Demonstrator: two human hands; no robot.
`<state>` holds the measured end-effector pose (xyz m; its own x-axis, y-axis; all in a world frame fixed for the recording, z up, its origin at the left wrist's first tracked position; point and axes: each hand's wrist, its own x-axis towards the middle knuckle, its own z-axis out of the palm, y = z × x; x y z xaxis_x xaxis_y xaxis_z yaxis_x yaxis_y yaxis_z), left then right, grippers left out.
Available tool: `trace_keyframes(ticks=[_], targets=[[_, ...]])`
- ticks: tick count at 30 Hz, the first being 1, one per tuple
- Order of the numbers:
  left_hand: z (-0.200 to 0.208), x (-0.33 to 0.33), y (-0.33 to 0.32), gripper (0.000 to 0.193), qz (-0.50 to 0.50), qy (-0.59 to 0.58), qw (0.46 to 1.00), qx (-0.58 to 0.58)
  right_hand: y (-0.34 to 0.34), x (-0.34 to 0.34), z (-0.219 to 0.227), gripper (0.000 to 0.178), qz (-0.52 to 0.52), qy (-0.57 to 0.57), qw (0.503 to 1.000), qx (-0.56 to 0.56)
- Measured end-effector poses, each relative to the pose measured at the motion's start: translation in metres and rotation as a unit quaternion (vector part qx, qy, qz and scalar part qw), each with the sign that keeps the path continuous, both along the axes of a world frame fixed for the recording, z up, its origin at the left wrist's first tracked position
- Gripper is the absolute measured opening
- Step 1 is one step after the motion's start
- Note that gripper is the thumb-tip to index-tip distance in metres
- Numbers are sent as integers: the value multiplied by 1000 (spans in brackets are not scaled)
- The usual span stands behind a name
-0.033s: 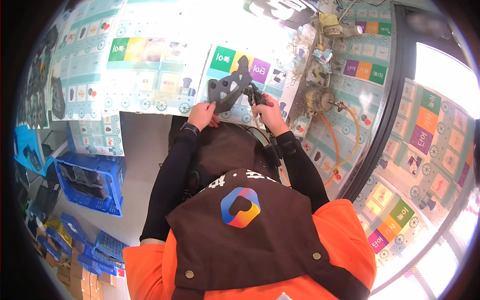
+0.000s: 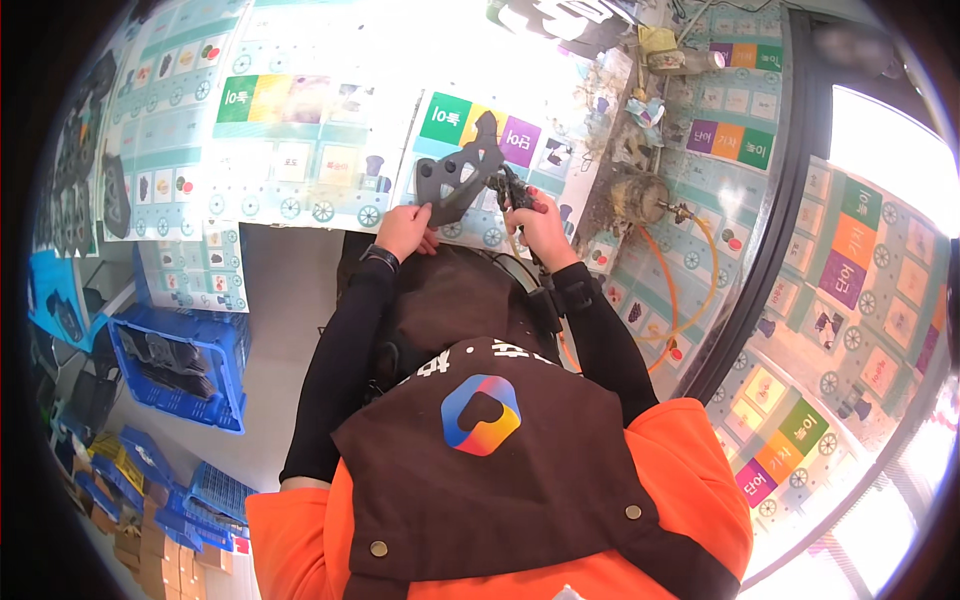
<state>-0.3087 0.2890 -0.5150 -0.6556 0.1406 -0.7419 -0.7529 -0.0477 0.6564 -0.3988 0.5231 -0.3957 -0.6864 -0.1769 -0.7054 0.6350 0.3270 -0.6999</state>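
Note:
My left hand (image 2: 403, 232) pinches the lower end of a dark grey moulded part (image 2: 462, 172) with cut-outs and holes, held up over the near edge of the paper-covered table (image 2: 300, 150). In my right hand (image 2: 542, 232) is a dark, stained spray gun (image 2: 514, 186), fingers wrapped round its grip. Its front end is close beside the right side of the grey part; whether they touch I cannot tell.
To the right stands a crusted pot (image 2: 638, 198) with an orange hose (image 2: 655, 262). A bottle (image 2: 685, 62) lies beyond it. More dark parts (image 2: 116, 195) lie at the table's left end. A blue crate (image 2: 225, 390) holding dark parts is at the lower left, above cardboard boxes (image 2: 165, 545).

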Motion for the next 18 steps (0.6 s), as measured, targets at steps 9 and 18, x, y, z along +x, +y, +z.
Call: trace_keyframes(ticks=[9,18], targets=[[1,-2,1,51,-2,-8,1000,-2,5,-3,-6,25,-36,28,999,-5],[1,0,0,50,4,-8,1000,2,1,-7,4,22,-70,11,997,-3]])
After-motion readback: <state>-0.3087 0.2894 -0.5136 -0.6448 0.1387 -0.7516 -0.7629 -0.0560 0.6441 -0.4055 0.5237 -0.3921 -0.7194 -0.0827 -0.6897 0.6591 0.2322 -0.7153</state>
